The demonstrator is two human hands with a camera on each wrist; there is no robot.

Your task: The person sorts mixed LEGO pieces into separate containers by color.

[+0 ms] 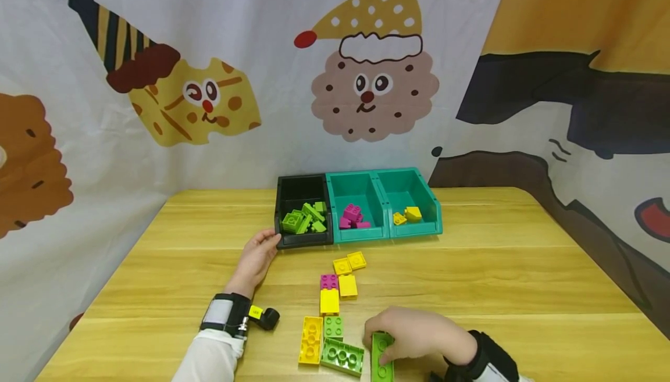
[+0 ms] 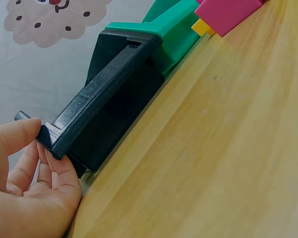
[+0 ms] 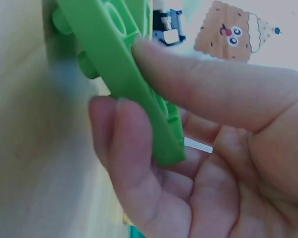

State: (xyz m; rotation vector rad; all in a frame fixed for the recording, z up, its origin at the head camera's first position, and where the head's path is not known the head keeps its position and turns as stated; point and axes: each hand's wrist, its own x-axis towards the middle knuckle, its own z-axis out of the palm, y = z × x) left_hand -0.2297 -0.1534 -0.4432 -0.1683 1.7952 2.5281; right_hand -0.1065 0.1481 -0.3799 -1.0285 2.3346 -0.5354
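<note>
My left hand (image 1: 259,254) pinches the front left corner of a black bin (image 1: 306,241), thumb on the rim and fingers beneath it in the left wrist view. Several green bricks (image 1: 303,217) lie in that bin. Low in the head view, my right hand (image 1: 419,334) grips a long green building brick (image 1: 383,364). Seen from the right wrist, the thumb and fingers pinch this brick (image 3: 129,79), its hollow underside facing the thumb. Just left of it lie another long green brick (image 1: 342,357), a small green brick (image 1: 333,327) and a long yellow brick (image 1: 311,341).
Two joined teal bins stand right of the black one: the middle bin (image 1: 361,235) holds magenta bricks (image 1: 353,216), the right bin (image 1: 438,219) yellow ones (image 1: 412,214). A yellow brick (image 1: 330,302), a magenta brick (image 1: 328,281) and several more yellow bricks lie on the wooden table (image 1: 471,277).
</note>
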